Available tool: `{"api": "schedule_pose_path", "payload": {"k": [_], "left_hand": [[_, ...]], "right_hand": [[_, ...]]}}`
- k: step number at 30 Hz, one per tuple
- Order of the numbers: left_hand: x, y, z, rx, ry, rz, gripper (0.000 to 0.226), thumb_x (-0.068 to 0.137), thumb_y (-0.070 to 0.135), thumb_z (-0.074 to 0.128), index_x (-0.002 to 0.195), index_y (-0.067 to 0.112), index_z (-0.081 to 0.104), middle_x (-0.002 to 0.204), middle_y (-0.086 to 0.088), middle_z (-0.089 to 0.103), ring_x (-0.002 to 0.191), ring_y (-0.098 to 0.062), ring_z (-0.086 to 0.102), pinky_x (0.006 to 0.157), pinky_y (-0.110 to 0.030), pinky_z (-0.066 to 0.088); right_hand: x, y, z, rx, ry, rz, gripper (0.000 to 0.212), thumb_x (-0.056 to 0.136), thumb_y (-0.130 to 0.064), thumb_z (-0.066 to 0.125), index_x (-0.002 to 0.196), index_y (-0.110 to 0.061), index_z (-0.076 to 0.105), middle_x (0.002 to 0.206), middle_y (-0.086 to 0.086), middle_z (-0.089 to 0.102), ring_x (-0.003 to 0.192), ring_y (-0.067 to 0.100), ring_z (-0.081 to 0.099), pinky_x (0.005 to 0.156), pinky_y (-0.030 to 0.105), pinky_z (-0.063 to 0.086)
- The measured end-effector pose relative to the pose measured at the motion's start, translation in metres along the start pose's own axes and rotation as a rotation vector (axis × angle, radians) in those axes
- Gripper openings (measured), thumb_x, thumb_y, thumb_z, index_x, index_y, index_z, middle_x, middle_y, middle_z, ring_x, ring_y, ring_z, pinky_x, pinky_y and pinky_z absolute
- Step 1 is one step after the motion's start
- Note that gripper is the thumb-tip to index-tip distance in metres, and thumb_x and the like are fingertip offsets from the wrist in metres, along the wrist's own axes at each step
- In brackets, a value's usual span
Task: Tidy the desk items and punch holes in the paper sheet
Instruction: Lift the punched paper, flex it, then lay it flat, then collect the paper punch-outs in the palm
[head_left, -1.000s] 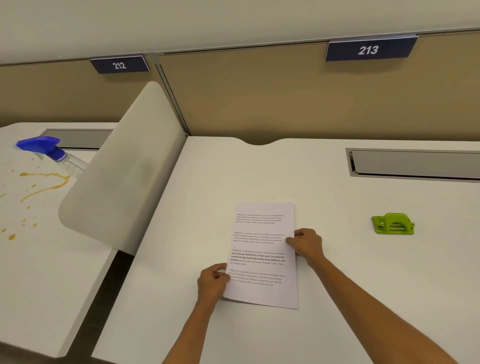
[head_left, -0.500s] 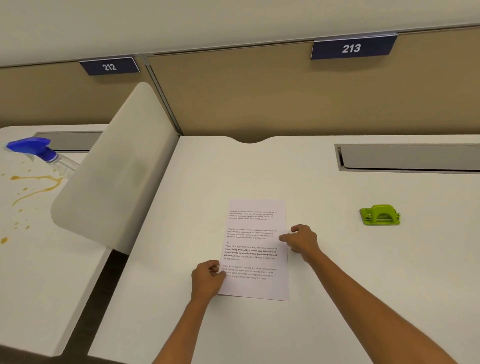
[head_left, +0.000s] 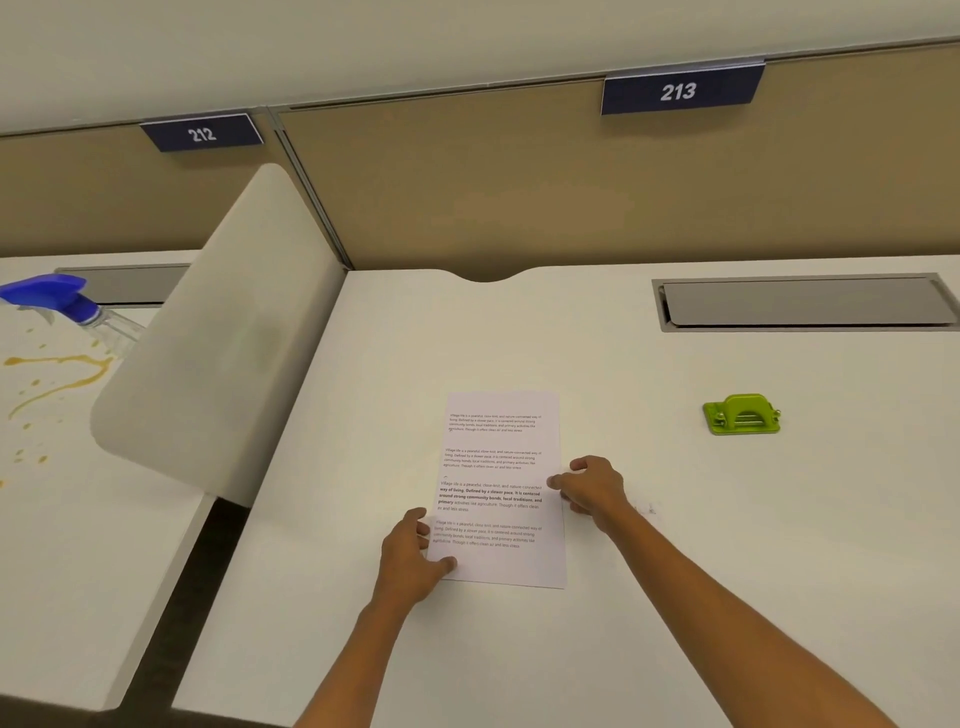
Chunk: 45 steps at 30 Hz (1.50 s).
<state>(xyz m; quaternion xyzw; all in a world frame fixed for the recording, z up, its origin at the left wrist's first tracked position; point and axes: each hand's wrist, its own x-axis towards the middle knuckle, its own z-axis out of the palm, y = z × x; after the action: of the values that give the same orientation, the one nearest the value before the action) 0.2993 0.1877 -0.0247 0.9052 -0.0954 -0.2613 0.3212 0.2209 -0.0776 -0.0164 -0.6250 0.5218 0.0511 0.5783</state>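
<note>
A printed paper sheet (head_left: 501, 488) lies flat on the white desk (head_left: 727, 545), in front of me. My left hand (head_left: 413, 556) holds its lower left edge, with the thumb lying on top of the sheet near the corner. Curled fingers of my right hand (head_left: 592, 488) pinch the sheet's right edge about halfway up. A small green hole punch (head_left: 742, 414) sits alone on the desk to the right of the sheet, well apart from both hands.
A rounded white divider panel (head_left: 223, 353) separates this desk from the left one, which bears a blue-topped spray bottle (head_left: 57, 299) and a brown spill (head_left: 57, 379). A grey cable slot (head_left: 805, 301) runs along the back right. Tan partition walls stand behind.
My left hand has loosened from a tight fist and its thumb now lies on the sheet. My right hand stays at the right edge. The sheet has hardly moved.
</note>
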Motion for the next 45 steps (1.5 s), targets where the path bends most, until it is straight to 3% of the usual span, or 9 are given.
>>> {"api": "schedule_pose_path", "payload": {"k": [5, 12, 18, 22, 25, 29, 34, 37, 45], "left_hand": [[0.0, -0.004, -0.004, -0.018, -0.011, -0.004, 0.09, 0.064, 0.013, 0.091, 0.139, 0.012, 0.041, 0.109, -0.003, 0.058, 0.097, -0.02, 0.058, 0.082, -0.03, 0.053], [0.0, -0.005, -0.002, -0.042, -0.004, 0.001, 0.086, 0.067, 0.014, 0.089, 0.138, 0.01, 0.041, 0.109, -0.004, 0.059, 0.098, -0.021, 0.057, 0.084, -0.03, 0.051], [-0.001, 0.006, -0.004, -0.04, 0.082, 0.025, 0.075, 0.073, 0.019, 0.085, 0.135, 0.01, 0.044, 0.112, -0.005, 0.06, 0.098, -0.022, 0.059, 0.081, -0.028, 0.046], [-0.001, 0.03, 0.004, -0.084, 0.114, 0.128, 0.06, 0.074, 0.017, 0.085, 0.124, 0.012, 0.052, 0.106, -0.004, 0.063, 0.092, -0.021, 0.063, 0.076, -0.024, 0.047], [-0.004, 0.057, 0.017, -0.175, 0.033, 0.176, 0.042, 0.075, 0.019, 0.085, 0.109, 0.015, 0.061, 0.096, -0.001, 0.069, 0.086, -0.016, 0.068, 0.075, -0.021, 0.052], [-0.014, 0.094, 0.044, -0.485, -0.211, 0.048, 0.028, 0.083, 0.029, 0.078, 0.103, 0.013, 0.067, 0.102, -0.014, 0.074, 0.092, -0.023, 0.071, 0.074, -0.035, 0.058], [-0.024, 0.119, 0.089, -0.992, -0.41, -0.291, 0.064, 0.091, 0.062, 0.05, 0.114, 0.005, 0.064, 0.111, -0.018, 0.074, 0.105, -0.034, 0.069, 0.085, -0.05, 0.055], [-0.03, 0.115, 0.111, -1.212, -0.448, -0.405, 0.083, 0.083, 0.074, 0.048, 0.119, 0.001, 0.062, 0.118, -0.021, 0.07, 0.113, -0.038, 0.066, 0.098, -0.056, 0.049], [-0.045, 0.106, 0.129, -1.437, -0.361, -0.492, 0.095, 0.079, 0.08, 0.044, 0.127, -0.001, 0.057, 0.124, -0.026, 0.066, 0.118, -0.041, 0.062, 0.103, -0.058, 0.046]], "right_hand": [[-0.001, 0.006, -0.005, -0.017, 0.006, -0.005, 0.053, 0.072, -0.019, 0.081, 0.117, -0.01, 0.055, 0.115, 0.013, 0.064, 0.096, 0.028, 0.069, 0.083, 0.039, 0.059], [-0.006, 0.013, -0.015, -0.027, 0.006, -0.009, 0.055, 0.071, -0.022, 0.081, 0.119, -0.011, 0.058, 0.115, 0.012, 0.065, 0.095, 0.026, 0.07, 0.088, 0.042, 0.059], [-0.012, 0.018, -0.043, -0.018, 0.097, -0.108, 0.032, 0.072, -0.016, 0.076, 0.103, -0.011, 0.069, 0.099, 0.007, 0.072, 0.091, 0.025, 0.069, 0.086, 0.039, 0.059], [-0.01, 0.029, -0.081, -0.094, 0.2, -0.233, 0.022, 0.08, -0.001, 0.061, 0.093, -0.01, 0.075, 0.096, 0.009, 0.076, 0.092, 0.025, 0.07, 0.086, 0.033, 0.057], [-0.005, 0.04, -0.112, -0.18, 0.225, -0.272, 0.028, 0.081, 0.005, 0.055, 0.094, -0.008, 0.076, 0.097, 0.011, 0.076, 0.095, 0.026, 0.07, 0.09, 0.028, 0.051], [0.003, 0.061, -0.141, -0.336, 0.224, -0.299, 0.033, 0.083, 0.009, 0.052, 0.102, -0.003, 0.075, 0.104, 0.014, 0.074, 0.101, 0.028, 0.068, 0.092, 0.023, 0.046], [0.007, 0.083, -0.147, -0.576, 0.191, -0.366, 0.042, 0.084, 0.008, 0.049, 0.121, -0.004, 0.066, 0.115, 0.017, 0.067, 0.11, 0.031, 0.061, 0.095, 0.032, 0.047], [0.009, 0.085, -0.139, -0.748, 0.137, -0.431, 0.053, 0.085, 0.006, 0.046, 0.134, -0.011, 0.056, 0.123, 0.012, 0.058, 0.117, 0.029, 0.053, 0.097, 0.032, 0.045], [0.007, 0.086, -0.114, -0.984, -0.08, -0.674, 0.054, 0.083, 0.002, 0.047, 0.135, -0.013, 0.053, 0.131, 0.004, 0.052, 0.119, 0.024, 0.046, 0.088, 0.035, 0.05]]}}
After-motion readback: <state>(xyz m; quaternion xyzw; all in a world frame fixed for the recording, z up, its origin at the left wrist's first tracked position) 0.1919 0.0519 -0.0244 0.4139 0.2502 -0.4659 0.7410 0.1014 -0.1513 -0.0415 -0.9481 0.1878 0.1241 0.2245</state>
